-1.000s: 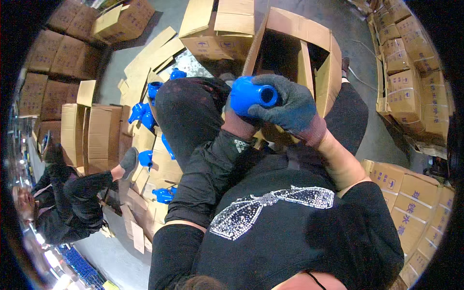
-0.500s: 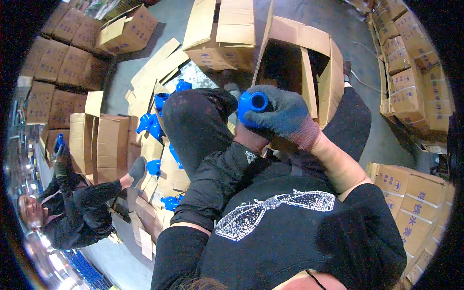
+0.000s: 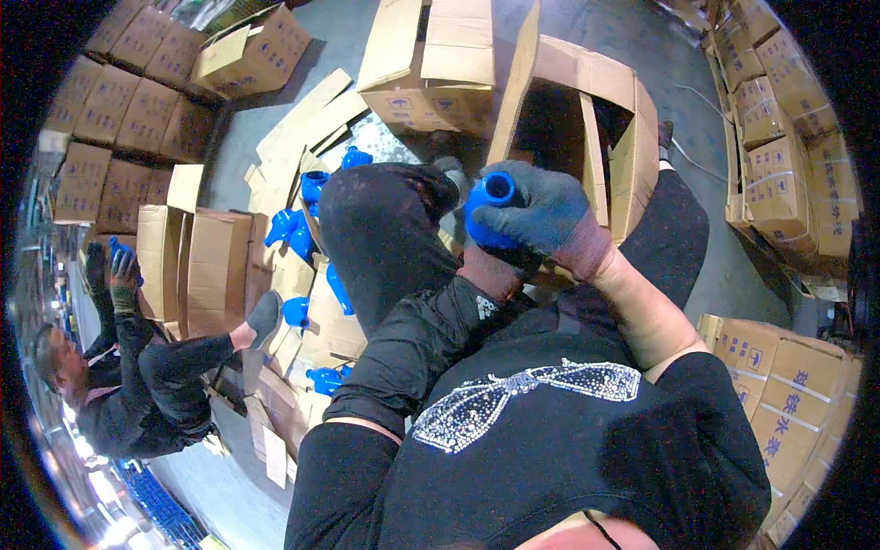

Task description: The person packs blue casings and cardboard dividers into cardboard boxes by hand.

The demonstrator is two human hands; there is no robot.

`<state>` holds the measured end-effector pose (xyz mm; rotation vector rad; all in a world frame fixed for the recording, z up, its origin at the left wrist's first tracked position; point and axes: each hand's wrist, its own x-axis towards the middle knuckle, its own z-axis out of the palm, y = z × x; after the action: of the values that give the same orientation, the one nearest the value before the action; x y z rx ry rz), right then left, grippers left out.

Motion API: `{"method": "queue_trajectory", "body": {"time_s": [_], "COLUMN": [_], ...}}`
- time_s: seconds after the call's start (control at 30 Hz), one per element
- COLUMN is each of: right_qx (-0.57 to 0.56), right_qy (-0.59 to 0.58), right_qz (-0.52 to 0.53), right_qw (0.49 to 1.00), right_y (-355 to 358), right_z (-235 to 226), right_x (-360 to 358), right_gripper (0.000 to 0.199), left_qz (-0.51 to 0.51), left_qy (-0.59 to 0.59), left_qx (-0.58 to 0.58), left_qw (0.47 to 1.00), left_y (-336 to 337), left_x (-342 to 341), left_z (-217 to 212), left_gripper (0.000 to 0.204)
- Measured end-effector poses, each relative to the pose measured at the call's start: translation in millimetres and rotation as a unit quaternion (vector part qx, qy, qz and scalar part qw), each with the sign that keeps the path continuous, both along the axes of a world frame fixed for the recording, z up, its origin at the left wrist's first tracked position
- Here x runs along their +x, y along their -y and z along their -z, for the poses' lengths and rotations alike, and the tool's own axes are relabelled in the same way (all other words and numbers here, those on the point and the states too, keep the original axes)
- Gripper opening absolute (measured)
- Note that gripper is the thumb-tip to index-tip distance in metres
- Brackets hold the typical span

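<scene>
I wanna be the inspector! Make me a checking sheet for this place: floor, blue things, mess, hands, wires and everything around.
Surface: flattened cardboard lying on a grey floor.
Job's things: one hollow blue part held up, its round opening showing; more blue parts on the cardboard at left.
Clutter: loose cardboard strips; an open box just ahead.
Right hand: gloved, gripping the held part.
Left hand: mostly hidden behind the part, cuff showing; grip unclear.
Cables: thin pale strip on the floor at right; cord or strap, cannot tell.
Surroundings: stacked cartons on both sides; a seated co-worker at left.
</scene>
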<state>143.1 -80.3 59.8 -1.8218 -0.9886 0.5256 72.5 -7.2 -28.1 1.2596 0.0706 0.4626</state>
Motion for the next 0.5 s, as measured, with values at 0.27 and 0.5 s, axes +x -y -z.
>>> {"method": "queue_trajectory", "body": {"time_s": [0.27,0.5], "right_qx": [0.007,0.037], "right_qy": [0.034,0.155], "right_qz": [-0.022,-0.164], "right_qw": [0.999,0.973], "right_y": [-4.9,26.9], "right_z": [-4.1,-44.1], "right_x": [-3.1,-33.6], "right_gripper": [0.038,0.059], "left_qz": [0.0,0.048], "left_qy": [0.005,0.022], "left_qx": [0.073,-0.106], "left_qw": [0.997,0.993], "left_y": [-7.5,-45.1], "left_x": [-6.3,-42.0], "left_z": [0.5,8.3], "left_gripper": [0.022,0.034]}}
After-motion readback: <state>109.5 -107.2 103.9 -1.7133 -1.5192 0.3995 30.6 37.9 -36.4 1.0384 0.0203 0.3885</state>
